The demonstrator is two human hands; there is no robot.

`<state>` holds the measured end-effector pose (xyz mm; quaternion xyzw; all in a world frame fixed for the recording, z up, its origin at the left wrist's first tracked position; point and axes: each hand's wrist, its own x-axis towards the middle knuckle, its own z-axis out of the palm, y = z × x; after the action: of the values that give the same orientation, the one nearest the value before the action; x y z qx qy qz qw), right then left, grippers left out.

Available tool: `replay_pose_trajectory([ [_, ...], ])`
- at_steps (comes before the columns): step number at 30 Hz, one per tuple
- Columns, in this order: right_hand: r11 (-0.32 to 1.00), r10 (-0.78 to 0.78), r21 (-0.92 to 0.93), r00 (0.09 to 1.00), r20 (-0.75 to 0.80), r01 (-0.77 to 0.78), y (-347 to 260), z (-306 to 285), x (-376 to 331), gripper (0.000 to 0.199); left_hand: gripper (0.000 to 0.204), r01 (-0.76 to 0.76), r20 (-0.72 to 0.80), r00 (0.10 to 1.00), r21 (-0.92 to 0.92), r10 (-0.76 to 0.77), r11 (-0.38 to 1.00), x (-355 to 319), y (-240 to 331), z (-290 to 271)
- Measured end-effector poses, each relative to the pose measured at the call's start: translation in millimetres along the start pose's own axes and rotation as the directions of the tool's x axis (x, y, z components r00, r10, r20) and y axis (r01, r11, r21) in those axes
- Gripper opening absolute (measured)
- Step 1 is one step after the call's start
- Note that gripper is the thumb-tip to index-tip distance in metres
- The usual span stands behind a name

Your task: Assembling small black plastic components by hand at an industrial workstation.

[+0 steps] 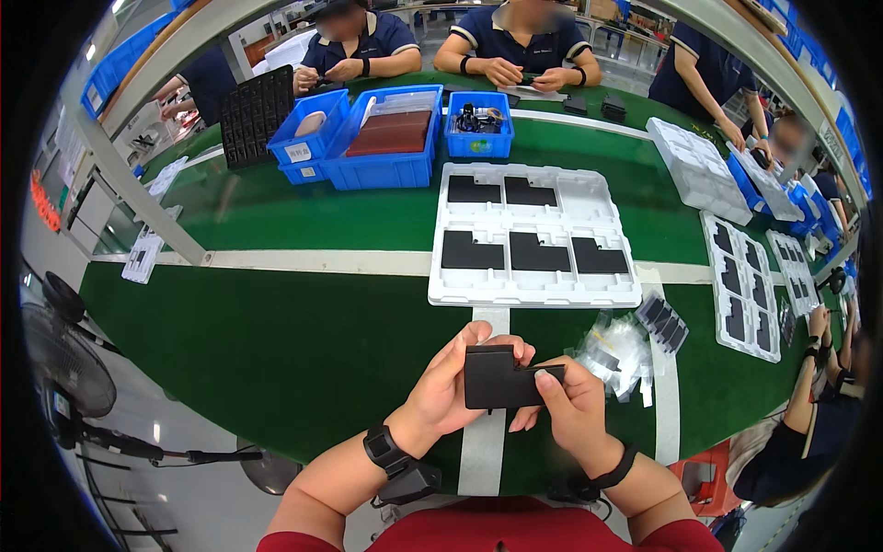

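A flat black L-shaped part is held up over the near side of the green table, its notch at the upper right. My left hand grips its left side, with fingers behind it. At its narrower right end my right hand pinches it, thumb on the front face. Just beyond my hands lies a white molded tray. Several similar black parts rest in its compartments, and the compartment at the back right holds none. Beside my right hand lies a heap of clear plastic pieces.
A small dark slotted holder sits right of the plastic pieces. Blue bins and a smaller blue bin stand farther back. More white trays lie at the right. Co-workers sit across the table; fans stand at the left.
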<state>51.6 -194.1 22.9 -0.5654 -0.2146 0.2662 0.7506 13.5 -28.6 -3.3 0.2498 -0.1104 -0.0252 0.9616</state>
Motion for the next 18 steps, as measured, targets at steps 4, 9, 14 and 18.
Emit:
replay_pose_trajectory([
  [4, 1.0, -0.006, 0.007, 1.0, 0.017, 0.006, 3, -3, 1, 0.02, 0.028, 0.014, 0.016, 1.0, -0.078, -0.013, 0.997, 2, -2, 0],
  [9, 0.998, 0.038, 0.051, 0.998, 0.04, -0.04, -1, 1, 1, 0.02, 0.045, 0.042, 0.054, 0.998, -0.045, -0.039, 0.998, -4, 1, 1],
  [14, 0.999, -0.035, 0.03, 0.999, -0.031, 0.036, -2, -7, -6, 0.018, 0.072, -0.093, 0.126, 0.991, 0.378, 0.049, 0.921, 4, 16, 15],
  [18, 1.0, -0.009, -0.006, 1.0, -0.002, 0.009, -4, -3, -1, 0.015, 0.053, -0.228, 0.179, 0.97, 0.908, 0.165, 0.351, -4, 35, 17],
])
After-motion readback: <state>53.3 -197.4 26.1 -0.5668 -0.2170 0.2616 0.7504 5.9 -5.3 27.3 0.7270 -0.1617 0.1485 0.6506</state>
